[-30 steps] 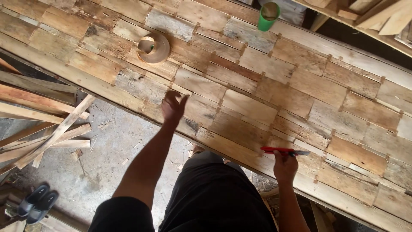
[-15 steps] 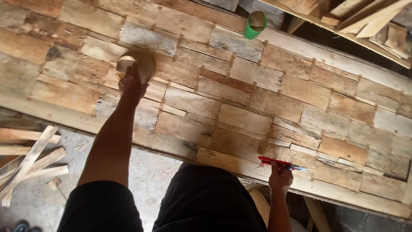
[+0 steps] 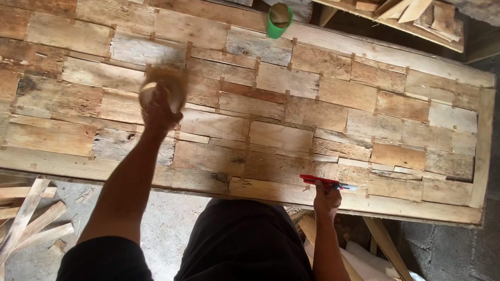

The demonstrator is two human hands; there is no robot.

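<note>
My left hand (image 3: 159,112) reaches out over the wooden patchwork panel (image 3: 291,112) and grips a brown roll of tape (image 3: 165,87), which looks blurred and slightly lifted. My right hand (image 3: 326,199) rests at the panel's near edge and holds a red utility knife (image 3: 325,181) with its blade pointing right. The panel is made of many rectangular veneer pieces joined edge to edge.
A green cup (image 3: 277,21) stands at the panel's far edge. Loose wooden slats (image 3: 31,216) lie on the concrete floor at lower left. More wood scraps (image 3: 416,15) are stacked at upper right. My black-clad legs (image 3: 245,244) stand against the panel's near edge.
My left hand reached from the panel's near middle out to the tape roll, closed on it and is moving it. The right hand kept holding the knife.
</note>
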